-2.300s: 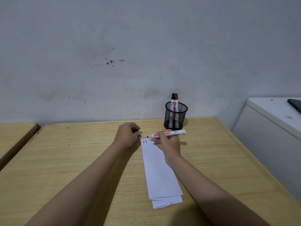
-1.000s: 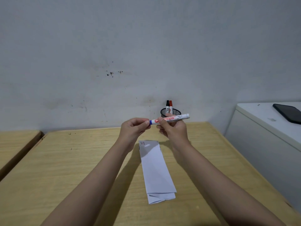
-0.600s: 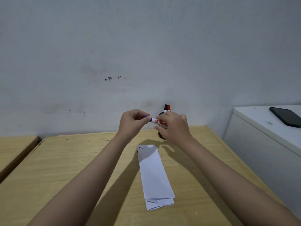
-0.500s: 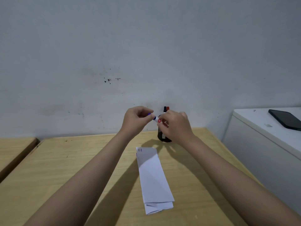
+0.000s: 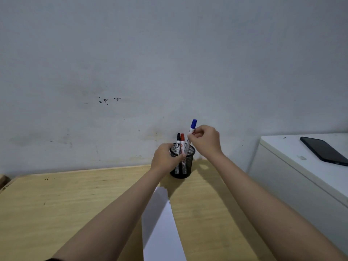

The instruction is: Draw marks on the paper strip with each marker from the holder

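Observation:
A black mesh holder (image 5: 185, 167) stands at the far edge of the wooden table (image 5: 56, 204), against the wall. Inside it stand a black-capped marker (image 5: 178, 141) and a red-capped marker (image 5: 182, 140). My right hand (image 5: 206, 141) pinches a capped blue marker (image 5: 192, 127), upright, with its lower end inside the holder. My left hand (image 5: 165, 160) grips the holder's left rim and side. The white paper strip (image 5: 160, 227) lies lengthwise on the table between my forearms; its far end is partly hidden by my left arm.
A white cabinet (image 5: 301, 178) stands to the right of the table with a black phone (image 5: 323, 150) on top. A grey wall rises right behind the holder. Another wooden surface (image 5: 2, 180) shows at the far left.
The cap went back on the blue marker. My right hand then carried it to the holder and lowered its end in, while my left hand moved to grip the holder. The view tilted up.

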`<state>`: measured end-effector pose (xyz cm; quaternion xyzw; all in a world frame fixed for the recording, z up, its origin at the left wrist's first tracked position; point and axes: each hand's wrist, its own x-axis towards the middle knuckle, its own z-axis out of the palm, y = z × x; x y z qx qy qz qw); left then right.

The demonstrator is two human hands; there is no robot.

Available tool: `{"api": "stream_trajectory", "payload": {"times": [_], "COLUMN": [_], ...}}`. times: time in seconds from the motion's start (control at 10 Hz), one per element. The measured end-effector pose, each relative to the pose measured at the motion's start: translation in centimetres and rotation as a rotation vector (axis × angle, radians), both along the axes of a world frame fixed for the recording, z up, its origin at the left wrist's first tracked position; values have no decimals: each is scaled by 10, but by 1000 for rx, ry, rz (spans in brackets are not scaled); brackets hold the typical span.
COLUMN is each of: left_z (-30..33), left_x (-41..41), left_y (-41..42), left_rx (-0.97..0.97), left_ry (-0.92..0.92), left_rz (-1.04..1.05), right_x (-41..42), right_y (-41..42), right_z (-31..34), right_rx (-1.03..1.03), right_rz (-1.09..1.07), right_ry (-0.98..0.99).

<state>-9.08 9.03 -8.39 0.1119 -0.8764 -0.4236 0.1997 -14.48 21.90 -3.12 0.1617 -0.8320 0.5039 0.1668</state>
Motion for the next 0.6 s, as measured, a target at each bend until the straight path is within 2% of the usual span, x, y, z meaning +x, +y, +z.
{"api": "stream_trajectory", "payload": {"times": [0.2, 0.3, 0.5, 0.6], "left_z": [-10, -8, -5, -1], "left_x": [-1, 0, 9, 21], "left_y": [-2, -1, 6, 9], "left_rx": [48, 46, -6, 111], "left_ry": [36, 30, 38, 15], "left_rz": [6, 19, 11, -4], "right_x": [-5, 1, 11, 19], "right_y": [-3, -4, -5, 1], "right_z": [-24, -28, -29, -3], "right_rx": [217, 236, 177, -137], "right_rz": [14, 23, -9, -78], "right_ry": [-193, -238, -221, -120]}}
